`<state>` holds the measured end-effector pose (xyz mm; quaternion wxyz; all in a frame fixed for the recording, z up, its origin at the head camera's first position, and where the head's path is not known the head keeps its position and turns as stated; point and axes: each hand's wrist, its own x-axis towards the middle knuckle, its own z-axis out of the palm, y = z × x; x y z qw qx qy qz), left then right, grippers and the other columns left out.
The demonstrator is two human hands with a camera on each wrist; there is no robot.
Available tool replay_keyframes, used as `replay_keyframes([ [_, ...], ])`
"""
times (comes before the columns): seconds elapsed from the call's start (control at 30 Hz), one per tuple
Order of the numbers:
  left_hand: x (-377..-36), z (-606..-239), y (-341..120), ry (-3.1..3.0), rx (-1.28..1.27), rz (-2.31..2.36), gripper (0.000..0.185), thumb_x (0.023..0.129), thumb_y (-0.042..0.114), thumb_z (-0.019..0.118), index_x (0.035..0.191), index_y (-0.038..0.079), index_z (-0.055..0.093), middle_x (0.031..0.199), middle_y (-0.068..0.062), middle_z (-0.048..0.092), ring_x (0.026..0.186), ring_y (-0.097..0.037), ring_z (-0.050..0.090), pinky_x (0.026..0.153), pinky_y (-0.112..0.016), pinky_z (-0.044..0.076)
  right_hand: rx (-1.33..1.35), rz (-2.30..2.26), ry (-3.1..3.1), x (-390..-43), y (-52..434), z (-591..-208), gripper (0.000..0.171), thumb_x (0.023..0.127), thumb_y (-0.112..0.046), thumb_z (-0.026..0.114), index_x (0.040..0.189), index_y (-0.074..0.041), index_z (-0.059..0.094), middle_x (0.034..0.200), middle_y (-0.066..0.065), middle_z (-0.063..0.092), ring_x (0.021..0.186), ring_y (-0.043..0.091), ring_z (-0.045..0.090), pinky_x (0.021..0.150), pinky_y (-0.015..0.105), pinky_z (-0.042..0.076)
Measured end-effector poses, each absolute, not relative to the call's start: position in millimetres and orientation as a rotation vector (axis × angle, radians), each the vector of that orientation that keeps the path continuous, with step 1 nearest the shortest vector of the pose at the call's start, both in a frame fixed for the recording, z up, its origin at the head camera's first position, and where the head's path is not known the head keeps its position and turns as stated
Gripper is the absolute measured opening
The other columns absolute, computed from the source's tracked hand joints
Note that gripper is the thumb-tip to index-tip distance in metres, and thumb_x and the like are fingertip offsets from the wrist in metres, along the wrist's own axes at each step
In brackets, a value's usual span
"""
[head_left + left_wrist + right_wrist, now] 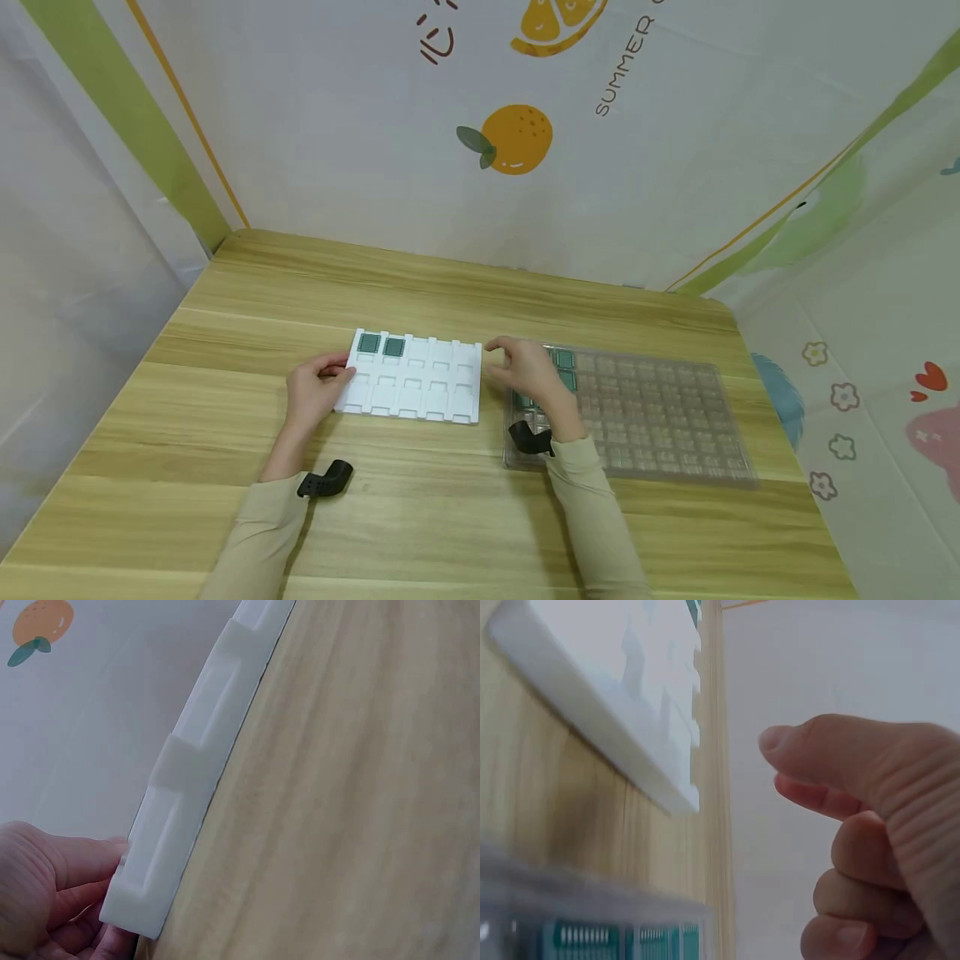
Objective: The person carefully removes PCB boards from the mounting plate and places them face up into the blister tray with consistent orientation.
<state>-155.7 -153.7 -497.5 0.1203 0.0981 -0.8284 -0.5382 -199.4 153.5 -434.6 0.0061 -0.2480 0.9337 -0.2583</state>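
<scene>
A white slotted tray [420,392] lies on the wooden table [450,517], with two green chips [381,344] in its far-left slots. My left hand [337,371] pinches the tray's left edge; the left wrist view shows that hand [112,900] at the corner of the white tray [187,795]. My right hand [498,350] hovers between the white tray and a clear plastic tray [660,417], over the clear tray's left edge. In the right wrist view my right hand [776,761] has curled fingers, thumb over them, and nothing between them. Green chips [585,937] sit in the clear tray below.
The clear tray has many small pockets; a few green chips [565,360] show by its left end, partly hidden by my hand. Black wrist mounts [326,482] sit on both forearms. A printed fabric wall [517,137] encloses the table on three sides.
</scene>
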Motion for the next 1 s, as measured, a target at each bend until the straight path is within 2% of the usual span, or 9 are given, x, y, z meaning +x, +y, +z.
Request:
replay_keyframes([
  [0.33,-155.9,-498.1,-153.9,-2.402,0.282,-1.574,0.021,0.080,-0.005,0.067,0.100,-0.010,0.068,0.088,-0.024,0.066,0.066,0.001,0.050,0.058,-0.008,0.042,-0.762,-0.803,2.885,-206.1,125.5,-433.7,0.029,0.085,-0.019,0.070,0.108,-0.004,0.066,0.052,-0.005,0.035,0.046,0.008,0.029,0.045,0.020,0.026],
  [0.53,-156.1,-498.5,-154.6,-2.392,0.266,-1.584,0.021,0.080,-0.006,0.067,0.100,-0.011,0.067,0.087,-0.025,0.066,0.067,-0.003,0.052,0.058,-0.008,0.042,-0.815,-0.794,2.877,-210.4,108.6,-433.6,0.029,0.085,-0.019,0.070,0.108,-0.003,0.066,0.053,-0.004,0.037,0.047,0.009,0.029,0.046,0.020,0.024],
  [0.77,-154.2,-498.4,-154.8,-2.318,0.214,-1.619,0.020,0.077,-0.005,0.066,0.096,-0.012,0.067,0.079,-0.019,0.065,0.066,-0.005,0.052,0.056,-0.009,0.042,-0.879,-0.767,2.864,-217.1,89.6,-436.0,0.028,0.084,-0.020,0.070,0.108,-0.005,0.066,0.056,-0.005,0.038,0.049,0.008,0.031,0.047,0.019,0.025],
  [1.0,-156.4,-497.9,-154.6,-2.394,0.273,-1.588,0.021,0.080,-0.005,0.066,0.100,-0.011,0.068,0.088,-0.025,0.066,0.067,-0.003,0.052,0.058,-0.008,0.043,-0.870,-0.752,2.804,-224.7,69.5,-436.5,0.029,0.085,-0.020,0.070,0.109,-0.004,0.066,0.058,-0.005,0.037,0.053,0.009,0.033,0.050,0.019,0.026],
])
